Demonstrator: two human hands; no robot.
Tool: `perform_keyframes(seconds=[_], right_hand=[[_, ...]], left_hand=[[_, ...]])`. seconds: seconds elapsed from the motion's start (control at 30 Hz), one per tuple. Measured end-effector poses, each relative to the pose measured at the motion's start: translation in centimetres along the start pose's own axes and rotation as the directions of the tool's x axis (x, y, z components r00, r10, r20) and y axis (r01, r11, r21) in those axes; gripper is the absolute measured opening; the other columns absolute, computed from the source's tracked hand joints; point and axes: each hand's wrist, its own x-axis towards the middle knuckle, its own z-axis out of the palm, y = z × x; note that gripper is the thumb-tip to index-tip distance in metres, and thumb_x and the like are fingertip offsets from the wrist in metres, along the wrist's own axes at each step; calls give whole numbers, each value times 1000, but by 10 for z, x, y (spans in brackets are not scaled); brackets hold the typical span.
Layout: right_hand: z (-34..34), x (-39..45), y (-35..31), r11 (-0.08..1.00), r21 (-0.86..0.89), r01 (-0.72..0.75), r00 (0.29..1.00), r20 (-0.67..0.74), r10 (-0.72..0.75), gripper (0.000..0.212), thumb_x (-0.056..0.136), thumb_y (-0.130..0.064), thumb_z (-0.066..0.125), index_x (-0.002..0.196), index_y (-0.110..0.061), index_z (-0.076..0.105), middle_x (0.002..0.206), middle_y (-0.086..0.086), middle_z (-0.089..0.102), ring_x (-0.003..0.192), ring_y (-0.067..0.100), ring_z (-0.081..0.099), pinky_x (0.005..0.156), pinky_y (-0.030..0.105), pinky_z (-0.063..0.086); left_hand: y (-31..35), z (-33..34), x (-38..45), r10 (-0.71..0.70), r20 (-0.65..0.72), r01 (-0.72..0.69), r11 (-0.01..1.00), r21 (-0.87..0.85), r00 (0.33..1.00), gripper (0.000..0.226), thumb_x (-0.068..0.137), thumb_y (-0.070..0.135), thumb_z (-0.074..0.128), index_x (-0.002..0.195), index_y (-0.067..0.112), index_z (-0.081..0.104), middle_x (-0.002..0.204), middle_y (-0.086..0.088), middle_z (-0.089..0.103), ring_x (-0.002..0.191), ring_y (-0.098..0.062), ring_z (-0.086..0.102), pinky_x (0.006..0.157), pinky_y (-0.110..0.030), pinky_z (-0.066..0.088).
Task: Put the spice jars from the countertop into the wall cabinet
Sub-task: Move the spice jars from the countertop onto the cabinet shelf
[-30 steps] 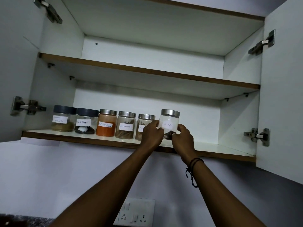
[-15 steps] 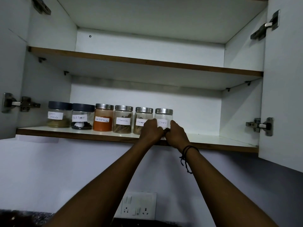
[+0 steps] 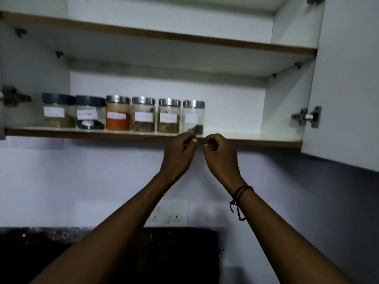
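Nearest the camera, two bare forearms reach up from the dark bench (image 3: 41, 238), a black thread band (image 3: 239, 198) on the right wrist. The left hand (image 3: 180, 152) and right hand (image 3: 220, 153) sit just below the shelf edge (image 3: 102, 135), fingers loosely curled, holding nothing, with a small gap between them. Above them, the last spice jar (image 3: 193, 117) stands upright on the lower shelf of the wall cabinet (image 3: 287, 103), free of both hands, closing a tidy row of six spice jars (image 3: 123, 115). As I judge it, this is the let-go: draw the hands straight down and clear of the shelf lip so no knuckle nudges that end jar. Each jar carries a white handwritten label (image 3: 143, 116), but the writing is too blurred to read. No brand shows. Behind the arms, a wall socket plate (image 3: 168, 214) bears no legible text.
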Motion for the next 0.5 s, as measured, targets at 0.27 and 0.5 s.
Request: perform_keyframes(seconds=[0.27,0.5], right_hand=[[-10,-121,28,991,-57,-124,989,75,128,12,92,-23,58,102,-24,64,103,-8,67,81,0,60,68,3,41],[-29,-232,71,933,-150,-328,931,117,346,18,88,-16,58,105,-19,65,107,-2,67,91,11,63,81,23,50]], left_hand=[[-3,28,-123,-208,208,235,966,-110,956,29,103,20,48,117,13,72,113,0,74,108,-13,67,98,-33,53],[-22,56,-233,-375,401,452,885,-114,836,29,102,19,47,112,11,73,107,-3,76,104,-14,69,97,-37,53]])
